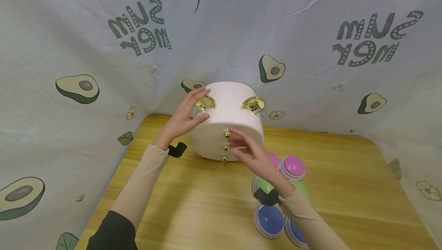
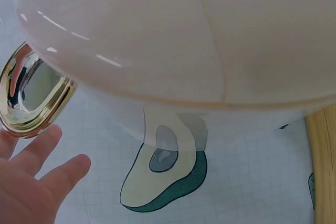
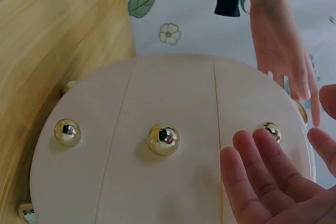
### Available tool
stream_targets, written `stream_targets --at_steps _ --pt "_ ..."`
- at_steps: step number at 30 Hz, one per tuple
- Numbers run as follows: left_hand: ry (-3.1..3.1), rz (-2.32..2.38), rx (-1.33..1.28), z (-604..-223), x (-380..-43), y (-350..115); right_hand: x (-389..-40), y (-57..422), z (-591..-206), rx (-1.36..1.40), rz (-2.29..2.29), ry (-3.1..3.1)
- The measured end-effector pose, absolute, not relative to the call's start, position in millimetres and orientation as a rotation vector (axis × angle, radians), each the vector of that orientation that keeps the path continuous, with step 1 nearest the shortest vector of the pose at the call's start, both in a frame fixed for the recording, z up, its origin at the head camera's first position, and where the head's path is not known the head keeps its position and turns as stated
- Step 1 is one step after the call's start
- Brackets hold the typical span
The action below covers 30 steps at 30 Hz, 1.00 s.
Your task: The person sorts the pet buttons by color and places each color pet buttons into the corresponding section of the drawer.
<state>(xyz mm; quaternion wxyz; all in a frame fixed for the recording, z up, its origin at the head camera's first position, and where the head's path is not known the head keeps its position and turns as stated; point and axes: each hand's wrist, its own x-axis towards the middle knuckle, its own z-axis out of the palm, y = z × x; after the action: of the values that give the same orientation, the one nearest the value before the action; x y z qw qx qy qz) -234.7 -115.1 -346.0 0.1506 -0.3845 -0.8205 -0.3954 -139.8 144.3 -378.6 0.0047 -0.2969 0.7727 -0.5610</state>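
A glossy white rounded box [image 1: 229, 108] stands at the back of the table, with two gold ear-shaped pieces on top. Three round gold knobs [image 1: 225, 148] run down its front, and the right wrist view shows seam lines between the knobs [image 3: 164, 139]. My left hand [image 1: 181, 117] is beside the left gold ear [image 2: 31, 98], thumb and fingers spread, fingertips right at its rim. In front of the box, my right hand [image 1: 253, 154] has loosely bent fingers near the top knob [image 1: 227, 134]. Neither hand holds anything.
Right of the box lie domed round discs with pale rims, in pairs: pink [image 1: 293, 166], green [image 1: 264, 186] and blue [image 1: 270, 220]. My right forearm partly covers them. An avocado-print cloth [image 1: 221, 58] hangs close behind the wooden table [image 1: 193, 204]. Black straps are on both wrists.
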Motion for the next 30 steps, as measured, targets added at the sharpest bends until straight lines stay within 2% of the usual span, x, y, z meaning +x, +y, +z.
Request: stream_targets --at_steps 19,30 --pt "-2.285 -1.207 -1.174 -342 -254 -99 -156 134 -386 -0.914 -1.821 2.214" --pt "-2.339 -1.26 -1.115 -345 -257 -99 -159 130 -390 -0.864 -1.885 2.076"
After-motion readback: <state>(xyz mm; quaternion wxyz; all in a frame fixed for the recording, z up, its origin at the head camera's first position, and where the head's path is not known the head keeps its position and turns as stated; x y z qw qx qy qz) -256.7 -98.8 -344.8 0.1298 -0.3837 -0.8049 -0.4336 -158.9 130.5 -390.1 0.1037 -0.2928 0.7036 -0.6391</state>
